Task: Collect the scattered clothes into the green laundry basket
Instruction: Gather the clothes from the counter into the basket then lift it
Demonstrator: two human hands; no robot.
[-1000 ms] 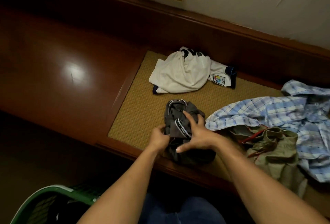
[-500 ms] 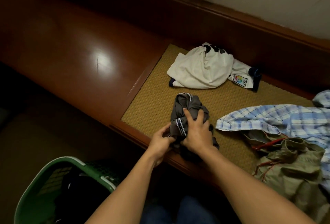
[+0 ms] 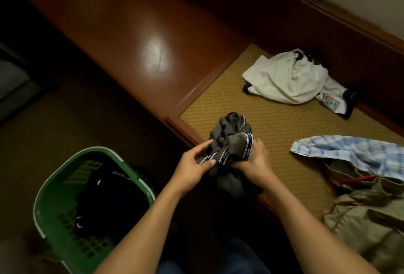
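Basket (image 3: pixel 50 184) holds dark clothes (image 3: pixel 109 197); my left hand (image 3: pixel 192 168) and right hand (image 3: pixel 253 160) clamp the grey garment (image 3: pixel 229 138) (jersey (image 3: pixel 286 79), checked shirt (image 3: pixel 349 153), olive garment (image 3: pixel 371 219) wait on bench (image 3: pixel 131 22))

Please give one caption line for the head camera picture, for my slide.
The left hand and right hand hold a bundled grey garment, with the green laundry basket below left.

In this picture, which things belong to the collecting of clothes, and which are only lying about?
Belong to the job: green plastic laundry basket; grey garment with striped band, gripped by left hand and right hand; white sports shirt; blue checked shirt; olive garment with red cord.
Only lying about: polished brown wooden ledge; yellow woven mat.
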